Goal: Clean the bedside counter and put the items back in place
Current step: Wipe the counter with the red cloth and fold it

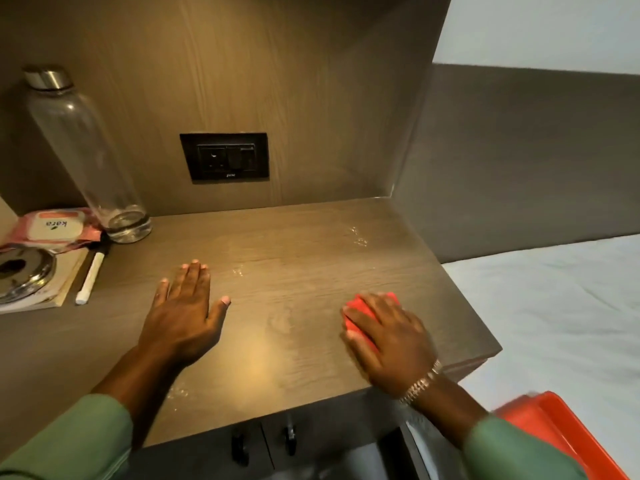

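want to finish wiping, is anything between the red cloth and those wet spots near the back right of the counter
Nothing visible. The counter is bare between the red cloth under the right hand and the wet spots.

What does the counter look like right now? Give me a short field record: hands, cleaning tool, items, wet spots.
left hand: left hand flat on the counter, palm down, holding nothing
right hand: right hand pressing the red cloth onto the counter near its right edge
items: clear bottle, wipes pack, white marker and steel lid gathered at the far left
wet spots: droplets near the back right, smaller ones by the left fingertips
off counter: orange tray on the bed, lower right
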A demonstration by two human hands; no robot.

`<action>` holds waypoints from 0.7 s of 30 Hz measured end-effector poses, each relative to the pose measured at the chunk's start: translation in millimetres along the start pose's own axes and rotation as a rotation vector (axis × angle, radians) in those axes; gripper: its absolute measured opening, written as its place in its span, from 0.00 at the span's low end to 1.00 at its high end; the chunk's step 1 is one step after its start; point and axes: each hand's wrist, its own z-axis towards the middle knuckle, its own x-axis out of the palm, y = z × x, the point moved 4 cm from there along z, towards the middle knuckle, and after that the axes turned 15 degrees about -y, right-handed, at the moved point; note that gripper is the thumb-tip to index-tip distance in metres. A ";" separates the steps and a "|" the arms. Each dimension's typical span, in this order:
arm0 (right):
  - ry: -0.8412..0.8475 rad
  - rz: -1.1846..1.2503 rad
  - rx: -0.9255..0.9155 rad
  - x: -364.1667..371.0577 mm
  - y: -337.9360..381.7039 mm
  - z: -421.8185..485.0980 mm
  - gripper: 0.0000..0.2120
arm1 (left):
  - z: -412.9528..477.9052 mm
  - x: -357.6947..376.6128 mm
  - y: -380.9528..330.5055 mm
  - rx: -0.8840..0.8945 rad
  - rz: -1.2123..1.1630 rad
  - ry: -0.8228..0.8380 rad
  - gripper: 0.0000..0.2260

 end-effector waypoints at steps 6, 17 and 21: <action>-0.047 -0.117 0.384 -2.3 -95.8 44.7 0.19 | 6.9 1.3 -2.0 -0.007 0.009 0.009 0.35; 0.086 0.154 0.003 25.1 -68.4 77.7 0.20 | 32.3 7.9 3.2 -0.009 -0.014 0.039 0.36; 0.021 0.044 0.282 42.4 -112.3 146.9 0.18 | 36.4 4.9 3.1 0.025 -0.009 0.057 0.35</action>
